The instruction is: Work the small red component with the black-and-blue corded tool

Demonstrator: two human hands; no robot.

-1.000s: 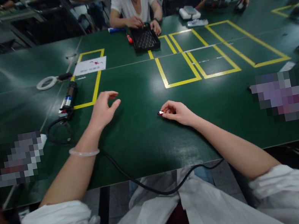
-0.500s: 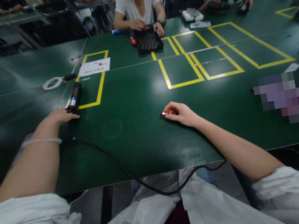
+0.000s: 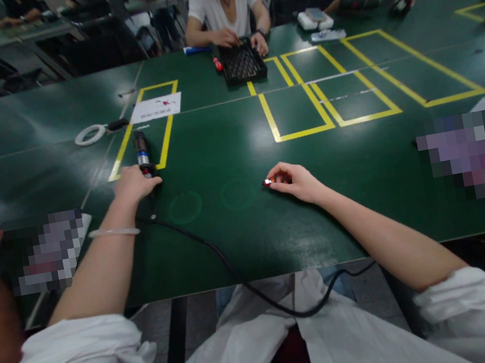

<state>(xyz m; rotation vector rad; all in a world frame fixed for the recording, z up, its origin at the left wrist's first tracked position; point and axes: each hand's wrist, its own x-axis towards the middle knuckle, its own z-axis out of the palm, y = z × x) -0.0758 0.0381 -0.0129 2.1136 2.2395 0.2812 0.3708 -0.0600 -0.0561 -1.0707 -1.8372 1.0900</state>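
My left hand [image 3: 134, 184] grips the near end of a black corded tool [image 3: 142, 152] with a silver and blue band, which lies on the green table [image 3: 234, 239] over a yellow tape line. Its black cable [image 3: 218, 254] runs back across the table and off the front edge. My right hand [image 3: 295, 181] rests on the table at centre, its fingertips pinching a small red and silver part [image 3: 266, 182]. A pale bangle [image 3: 113, 232] circles my left wrist.
Across the table a person in a white top has both hands at a black tray [image 3: 242, 64]. A white paper sheet [image 3: 157, 106] and a white ring [image 3: 90, 134] lie far left. Yellow tape rectangles [image 3: 300, 109] mark the table. Another person's arm is at the left edge.
My left hand went from hovering open at centre out to the left, took hold of the corded tool and has turned it more upright in view. My right hand has stayed put.
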